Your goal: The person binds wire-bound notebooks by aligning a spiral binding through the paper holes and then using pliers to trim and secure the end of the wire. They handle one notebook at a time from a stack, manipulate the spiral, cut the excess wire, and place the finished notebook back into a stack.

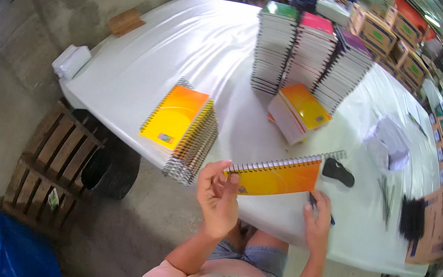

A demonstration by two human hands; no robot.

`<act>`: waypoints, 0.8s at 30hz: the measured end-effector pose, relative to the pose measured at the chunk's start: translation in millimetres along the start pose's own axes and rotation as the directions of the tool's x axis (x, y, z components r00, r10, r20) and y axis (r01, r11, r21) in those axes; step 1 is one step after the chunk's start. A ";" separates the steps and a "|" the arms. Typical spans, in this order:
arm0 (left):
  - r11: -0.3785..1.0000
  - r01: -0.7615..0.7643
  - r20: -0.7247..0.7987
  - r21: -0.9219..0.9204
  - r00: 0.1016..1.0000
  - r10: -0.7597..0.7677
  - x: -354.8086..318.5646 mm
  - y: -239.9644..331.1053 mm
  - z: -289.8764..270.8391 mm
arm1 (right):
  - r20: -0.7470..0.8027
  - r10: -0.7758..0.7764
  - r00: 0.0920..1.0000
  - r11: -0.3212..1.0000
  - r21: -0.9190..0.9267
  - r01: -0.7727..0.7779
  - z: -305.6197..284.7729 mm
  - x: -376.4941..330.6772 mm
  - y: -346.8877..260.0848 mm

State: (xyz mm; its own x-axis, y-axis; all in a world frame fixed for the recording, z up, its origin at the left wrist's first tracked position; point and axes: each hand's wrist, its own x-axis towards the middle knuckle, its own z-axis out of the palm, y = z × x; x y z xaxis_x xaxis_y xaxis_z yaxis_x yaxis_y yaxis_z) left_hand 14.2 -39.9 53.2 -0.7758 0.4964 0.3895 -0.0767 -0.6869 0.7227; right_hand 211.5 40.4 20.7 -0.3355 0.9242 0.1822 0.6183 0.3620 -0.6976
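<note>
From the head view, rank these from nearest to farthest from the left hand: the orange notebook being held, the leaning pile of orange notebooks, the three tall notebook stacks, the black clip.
1. Orange notebook: in the left hand itself.
2. Leaning pile of orange notebooks: just up and to the left, at the table edge.
3. Black clip: to the right, past the notebook's far end.
4. Three tall notebook stacks: far side of the table.

We wear a pale pink short-sleeved shirt with a grey speckled print on the chest at six o'clock, denim shorts with frayed hems just above it, and our forearms, left hand (218, 198) and right hand (319, 219) are bare.
</note>
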 end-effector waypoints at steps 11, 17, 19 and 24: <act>0.897 -0.220 -0.121 0.384 0.951 0.285 58.0 108.8 -34.6 | 0.065 -0.376 0.924 -0.057 0.994 -0.093 45.9 94.0 -200.9; 0.764 -0.355 -0.072 0.538 0.884 0.461 72.1 113.2 -63.0 | 0.021 -0.534 0.845 0.132 0.989 0.059 51.3 152.4 -268.2; 0.773 -0.284 -0.111 0.568 0.904 0.414 82.4 96.3 -77.8 | -0.017 -0.647 0.762 0.333 0.893 0.303 53.8 179.5 -278.3; 0.824 -0.041 -0.202 0.565 0.961 0.187 95.9 64.0 -103.0 | 0.602 -0.798 0.038 0.503 0.630 0.592 76.7 221.1 -307.8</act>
State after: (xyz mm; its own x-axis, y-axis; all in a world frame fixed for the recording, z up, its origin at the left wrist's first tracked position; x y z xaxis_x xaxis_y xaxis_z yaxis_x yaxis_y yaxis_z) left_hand -129.6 -90.9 78.0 -0.8866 0.2418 0.3942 0.3229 -0.2865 0.9020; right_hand -107.5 124.0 222.6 -0.9336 -0.3272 0.1460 -0.3350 0.6526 -0.6796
